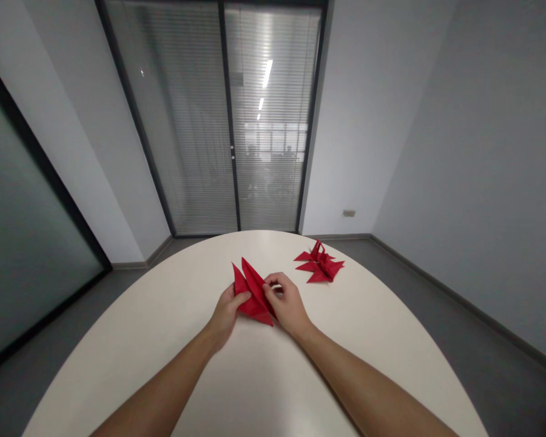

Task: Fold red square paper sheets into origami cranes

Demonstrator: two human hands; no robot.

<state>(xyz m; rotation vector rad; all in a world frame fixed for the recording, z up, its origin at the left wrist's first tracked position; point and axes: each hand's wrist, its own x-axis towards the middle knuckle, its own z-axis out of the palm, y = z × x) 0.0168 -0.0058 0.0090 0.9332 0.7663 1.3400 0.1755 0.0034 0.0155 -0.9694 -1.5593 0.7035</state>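
Note:
A sheet of red origami paper (253, 303), folded into pointed flaps, is held between both hands over the table. Two long points stick up at its far end, with a gap between them. My left hand (226, 311) grips the left side, thumb on top and the other fingers mostly hidden behind the paper. On the right side, my right hand (287, 300) pinches a flap between thumb and fingertips. Several folded red paper figures (322, 267), looking like cranes, lie together beyond my right hand.
The round, pale table (200, 388) curves away from me. Behind it stands a dark-framed glass door (230, 121) with blinds. A frosted glass panel (22, 224) is at the left, and grey walls close in the right. A socket (349, 213) sits low on the wall.

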